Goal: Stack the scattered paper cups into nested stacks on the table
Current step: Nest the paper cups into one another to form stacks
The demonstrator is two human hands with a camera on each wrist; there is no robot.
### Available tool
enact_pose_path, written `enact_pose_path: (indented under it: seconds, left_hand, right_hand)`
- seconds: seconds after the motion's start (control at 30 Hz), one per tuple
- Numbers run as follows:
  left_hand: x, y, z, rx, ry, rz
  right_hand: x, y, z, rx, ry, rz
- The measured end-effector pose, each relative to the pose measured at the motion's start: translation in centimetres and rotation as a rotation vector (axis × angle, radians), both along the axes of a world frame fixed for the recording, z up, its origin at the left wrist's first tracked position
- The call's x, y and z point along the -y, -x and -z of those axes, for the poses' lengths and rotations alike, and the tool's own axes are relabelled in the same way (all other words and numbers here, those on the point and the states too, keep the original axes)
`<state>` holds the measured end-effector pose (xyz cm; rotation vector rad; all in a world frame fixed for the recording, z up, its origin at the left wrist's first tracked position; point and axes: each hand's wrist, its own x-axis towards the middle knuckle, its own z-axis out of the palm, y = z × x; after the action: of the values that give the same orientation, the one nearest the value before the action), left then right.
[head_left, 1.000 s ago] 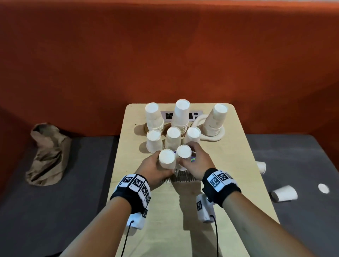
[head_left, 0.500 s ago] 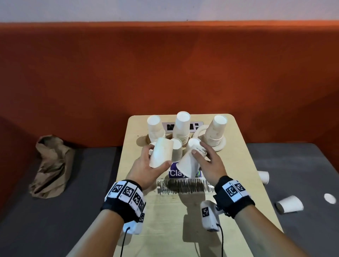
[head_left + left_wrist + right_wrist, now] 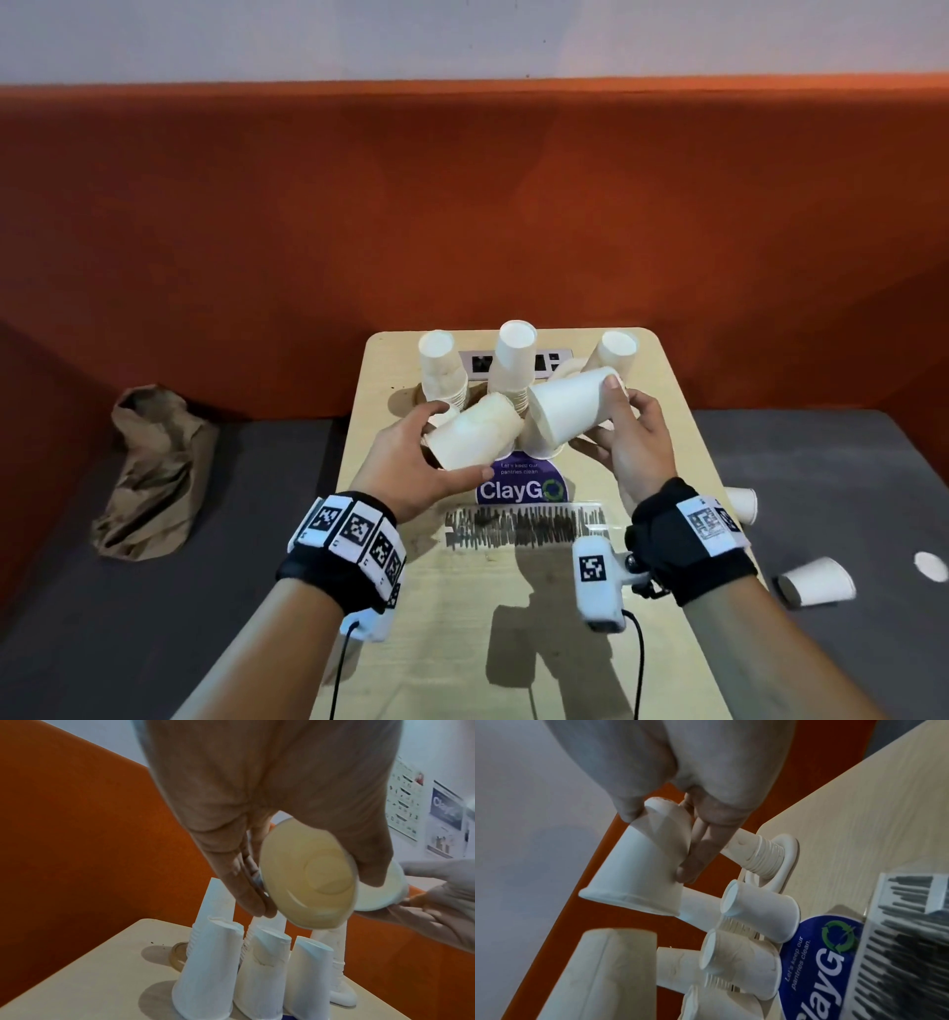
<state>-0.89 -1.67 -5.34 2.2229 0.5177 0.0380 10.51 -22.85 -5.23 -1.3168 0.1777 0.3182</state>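
My left hand point(image 3: 411, 462) grips a white paper cup point(image 3: 475, 429) lifted off the table and tipped on its side, its mouth toward me; the left wrist view looks into that cup point(image 3: 308, 880). My right hand point(image 3: 631, 437) holds a second cup point(image 3: 570, 411), tilted with its base up to the right and its rim down to the left. In the right wrist view the thumb presses on that cup point(image 3: 641, 862) at its base. The two cups nearly touch above the table. Behind and below them stand several upside-down cup stacks point(image 3: 513, 365) and single cups point(image 3: 208, 969).
The small wooden table point(image 3: 513, 616) carries a purple ClayGo sticker point(image 3: 521, 488) and a strip of black marks. Two cups point(image 3: 816, 586) and a white lid lie on the grey seat at right. A crumpled brown paper bag point(image 3: 154, 473) lies on the seat at left.
Both hands lifted their cups from the table's front cluster and tipped them from upside-down to sideways. The head view tilted up.
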Motion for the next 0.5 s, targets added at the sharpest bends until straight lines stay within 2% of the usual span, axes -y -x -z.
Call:
enact_pose_path:
  seconds: [0.23, 0.5]
  left_hand:
    - [0.6, -0.3, -0.7, 0.046, 0.028, 0.037]
    - [0.4, -0.1, -1.8, 0.232, 0.291, -0.026]
  right_hand:
    - [-1.5, 1.7, -0.6, -0.029, -0.056, -0.058]
    - [-3.1, 2.8, -1.2, -0.055, -0.072, -0.091]
